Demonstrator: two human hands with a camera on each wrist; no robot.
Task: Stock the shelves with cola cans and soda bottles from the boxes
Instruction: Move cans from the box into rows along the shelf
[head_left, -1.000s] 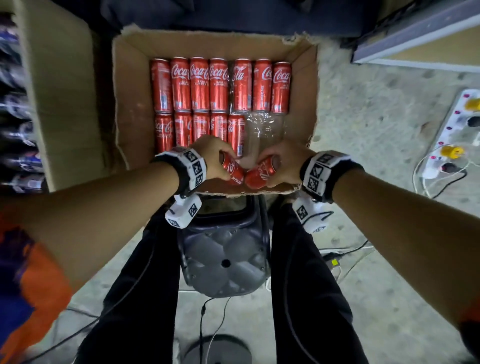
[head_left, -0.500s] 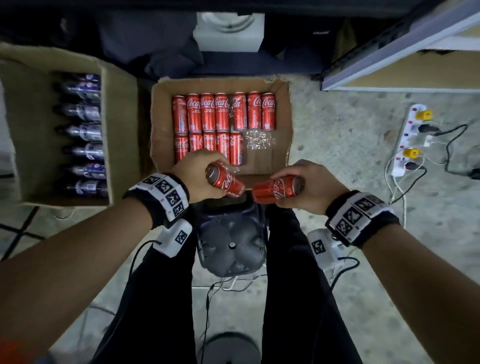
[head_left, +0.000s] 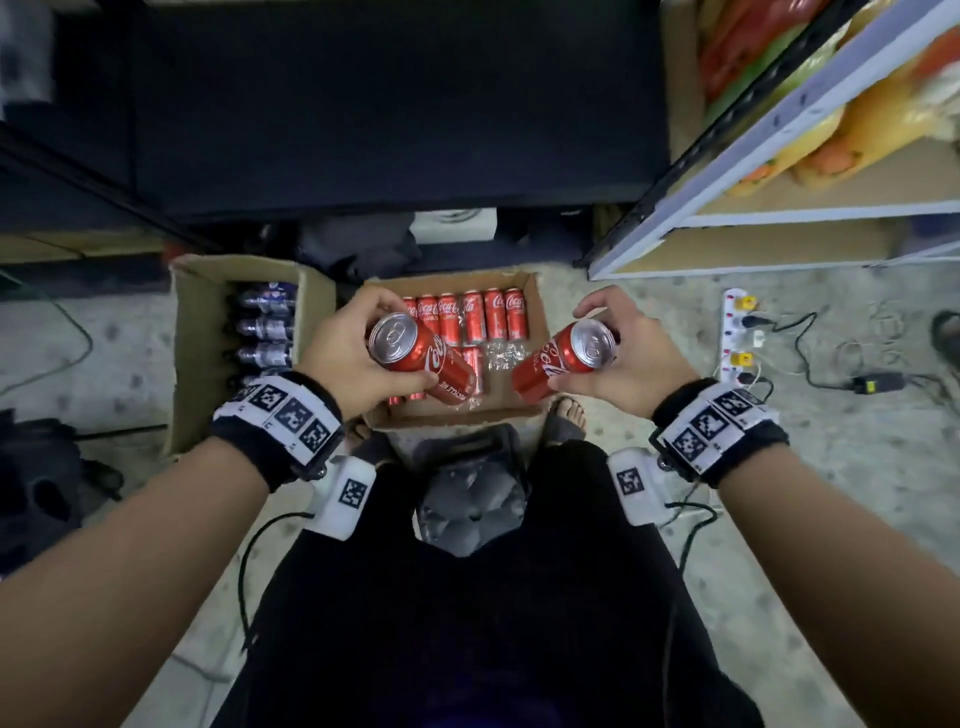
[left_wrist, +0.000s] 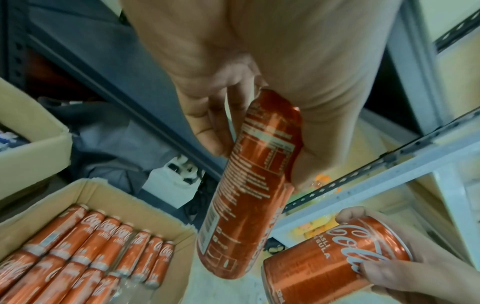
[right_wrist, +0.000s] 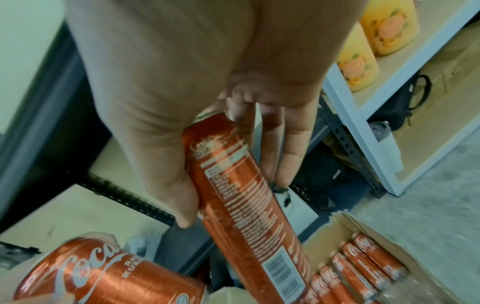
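Gripping one can each: left hand (head_left: 347, 358) wrapped round left can (head_left: 423, 358), right hand (head_left: 631, 358) round right can (head_left: 563, 358), tops tilted up, likely for upright shelving. Beyond, can box (head_left: 537, 312) at 12, bottle box (head_left: 200, 322) at 10, shelf (head_left: 779, 228) at 2.

Both forearms bare. Each wrist carries a black band (head_left: 291, 431) faced with white square-code markers, and beneath the band a white camera module (head_left: 347, 491) with a black cable. Black trousers (head_left: 467, 623); sandal (head_left: 566, 421) just beside the right band (head_left: 719, 431).
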